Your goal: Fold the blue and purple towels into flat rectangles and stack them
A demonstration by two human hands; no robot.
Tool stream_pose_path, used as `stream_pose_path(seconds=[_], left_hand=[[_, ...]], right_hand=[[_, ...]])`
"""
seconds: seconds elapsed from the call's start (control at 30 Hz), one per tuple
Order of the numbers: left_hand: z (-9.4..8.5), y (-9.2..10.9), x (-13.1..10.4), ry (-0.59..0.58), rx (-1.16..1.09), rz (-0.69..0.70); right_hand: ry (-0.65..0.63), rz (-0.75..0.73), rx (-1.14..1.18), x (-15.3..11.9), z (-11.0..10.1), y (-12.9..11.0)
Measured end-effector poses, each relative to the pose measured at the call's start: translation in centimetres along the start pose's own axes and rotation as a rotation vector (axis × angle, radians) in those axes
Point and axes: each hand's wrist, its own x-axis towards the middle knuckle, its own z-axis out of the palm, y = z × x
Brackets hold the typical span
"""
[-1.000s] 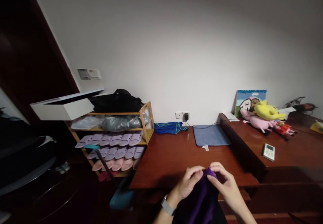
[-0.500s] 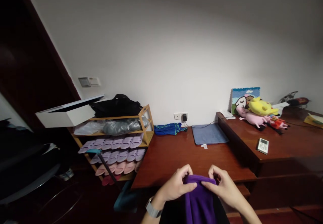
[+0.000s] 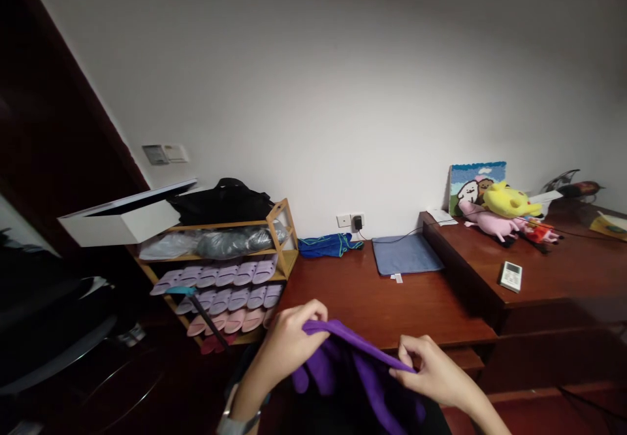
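Observation:
A purple cloth (image 3: pixel 360 341) is stretched between my two hands in front of my body. My left hand (image 3: pixel 292 343) pinches one end of its top edge, higher and to the left. At the other end my right hand (image 3: pixel 434 368) pinches the same edge between thumb and fingers. The edge slopes down from left to right, and the rest of the cloth hangs in loose folds below. Its lower part runs into the dark area near my lap, so its full shape is hidden.
Ahead stands a reddish-brown wooden desk (image 3: pixel 337 288) with a blue-grey mat (image 3: pixel 407 255) and a bunched blue cloth (image 3: pixel 326 245). To the left is a shoe rack (image 3: pixel 280 226) with several slippers. Plush toys (image 3: pixel 494 223) and a white remote (image 3: pixel 511 277) lie on the higher right surface.
My left hand has moved left and up, away from my right hand. The purple cloth's edge, bunched between close hands before, is now spread wide and slanted. My right hand has barely moved.

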Motion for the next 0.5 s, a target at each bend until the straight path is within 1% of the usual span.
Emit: stream_pose_path(seconds=[0.1,0.17,0.2,0.27,0.43,0.47,0.5], left_hand=[[-3.0,-1.1,-0.8,0.155,0.057,0.017],[-4.1,-1.8,-1.3,0.193,0.094,0.023],[-4.4,-2.1,-1.5,0.19,0.114,0.021],[-4.6,-2.5,-1.8,0.168,0.17,0.005],[-5.1,-3.5,-1.7,0.161,0.367,-0.119],[-5.2,-3.8,-1.7,0.168,0.398,-0.128],[-5.4,-4.2,-1.7,0.177,0.424,-0.128]], right_hand=[[-0.065,0.04,0.038,-0.5,0.8,1.6],[-0.077,0.064,0.092,-0.9,1.1,2.8],[-0.05,0.065,0.097,-1.1,1.0,3.4],[0.073,0.034,0.027,-1.2,0.5,4.2],[0.561,-0.153,-0.347,-0.4,-2.6,5.0],[0.636,-0.155,-0.418,-0.2,-3.0,5.3],[0.681,-0.137,-0.483,-0.1,-3.2,5.7]])
